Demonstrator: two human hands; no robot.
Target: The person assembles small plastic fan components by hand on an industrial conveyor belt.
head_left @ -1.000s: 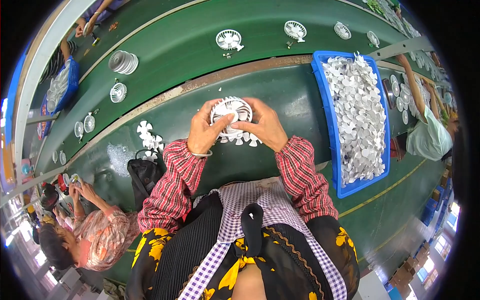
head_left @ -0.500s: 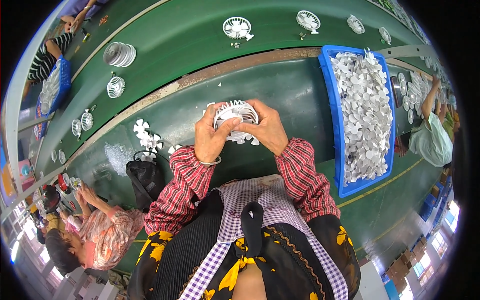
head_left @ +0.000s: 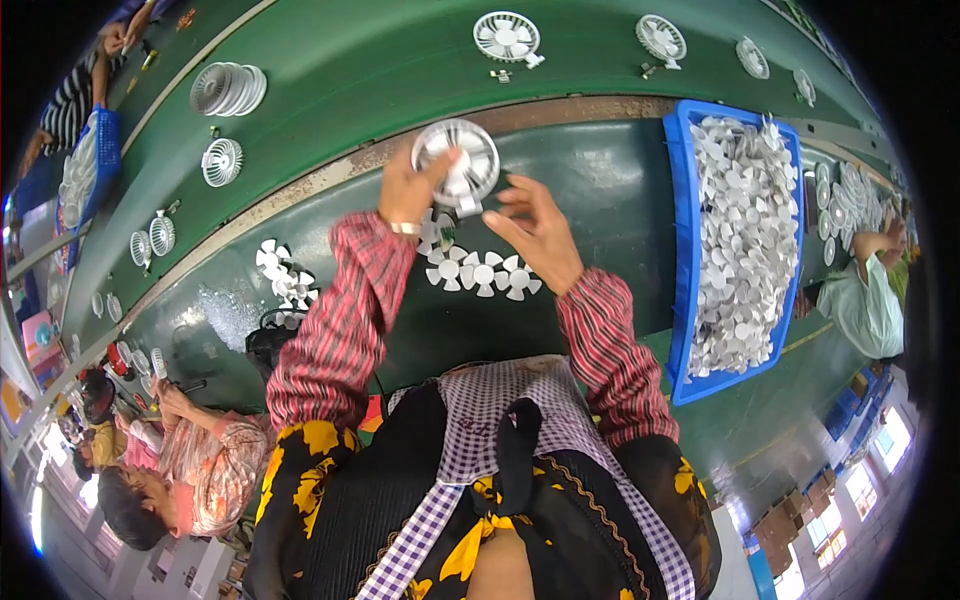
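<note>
My left hand (head_left: 408, 187) grips a round white fan housing (head_left: 484, 160) by its left side, thumb laid across the front. White blades show inside its ring, and a small white tab sticks out at the bottom. Apart from the housing, to its lower right, my right hand (head_left: 540, 228) is empty with its fingers spread. Below both hands a row of white fan blades (head_left: 484, 274) lies on the green table. A small green part (head_left: 446, 236) shows beside them, too small to name.
A blue crate (head_left: 684, 250) heaped with white fan blades stands at the right. Beyond the table edge, a green conveyor belt (head_left: 370, 70) carries several fan housings. At left lie more blades (head_left: 284, 272), a clear plastic bag (head_left: 226, 316) and a black bag (head_left: 268, 345). Co-workers sit on both sides.
My left hand has carried the fan housing up and away from me, turning its front into view. The right hand has let go and opened. The row of blades beneath is now uncovered.
</note>
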